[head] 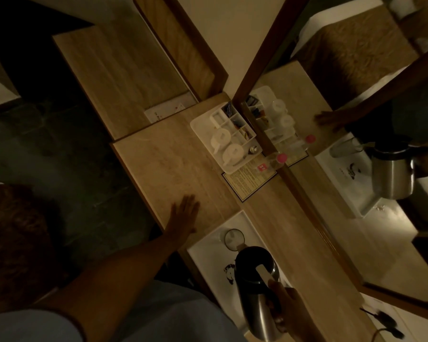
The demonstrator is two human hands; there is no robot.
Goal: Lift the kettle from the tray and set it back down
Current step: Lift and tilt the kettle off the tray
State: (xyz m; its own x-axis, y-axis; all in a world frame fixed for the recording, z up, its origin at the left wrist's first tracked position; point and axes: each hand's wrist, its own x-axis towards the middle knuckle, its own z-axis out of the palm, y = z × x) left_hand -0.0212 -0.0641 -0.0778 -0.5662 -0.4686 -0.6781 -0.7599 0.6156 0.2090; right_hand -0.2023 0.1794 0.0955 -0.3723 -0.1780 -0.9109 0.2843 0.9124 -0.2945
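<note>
A steel kettle [255, 287] with a black lid hangs over the white tray [208, 248] at the bottom of the view, its base tilted toward me. My right hand [286, 309] is closed around its handle. An upturned glass [233, 239] stands on the tray just beyond the kettle's spout. My left hand [184, 214] lies flat with fingers spread on the wooden counter [163, 164], left of the tray. The mirror [356, 144] on the right repeats the kettle held above the tray.
A white compartment tray [200, 124] with two upturned cups, sachets and a spoon sits further along the counter by the mirror. A printed card [248, 178] and a pink-capped bottle [279, 159] lie beside it. Dark floor lies to the left.
</note>
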